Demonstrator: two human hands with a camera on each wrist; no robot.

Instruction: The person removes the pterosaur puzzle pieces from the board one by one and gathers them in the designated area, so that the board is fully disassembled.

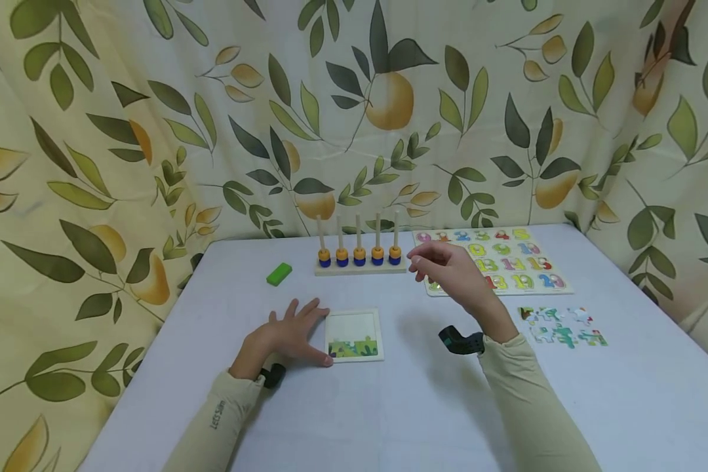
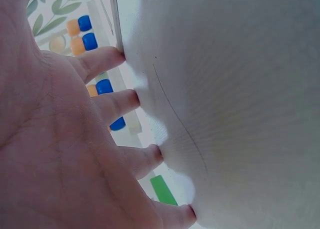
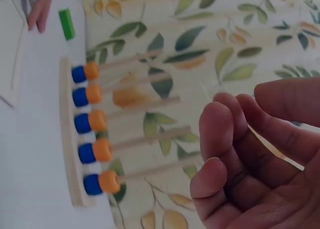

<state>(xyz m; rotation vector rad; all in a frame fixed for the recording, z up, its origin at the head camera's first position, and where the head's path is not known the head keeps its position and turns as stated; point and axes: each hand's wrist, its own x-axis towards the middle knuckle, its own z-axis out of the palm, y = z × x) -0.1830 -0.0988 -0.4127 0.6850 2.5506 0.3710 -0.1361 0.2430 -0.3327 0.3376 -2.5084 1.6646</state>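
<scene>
A: From the left, what is difficult to see?

B: The beige left sleeve [image 1: 218,416] is cut by the bottom edge. The bright green rectangular block [image 1: 279,274] is fully visible in the head view. The left hand [image 1: 295,334] has spread fingers and grips nothing; it touches the left side of the square white puzzle tray [image 1: 379,335], so it covers part of this rim. In the tray, a green picture strip fills the lower part; its seams are too small for me.

A: And further right?

B: The pale wooden stand with five pegs [image 1: 360,269] is behind the tray. The right hand [image 1: 457,275] hangs in the air, fingers loosely bent, holding nothing that I can see. It hides some of the pale board with coloured numbers [image 1: 516,252]. I cannot count surely the loose multicoloured puzzle pieces [image 1: 564,335].

A: Where is room for moving?

B: The tray's right and near edges are free. White tablecloth [image 1: 407,406] shows between tray and right forearm, and from the pieces to the table's right edge.
</scene>
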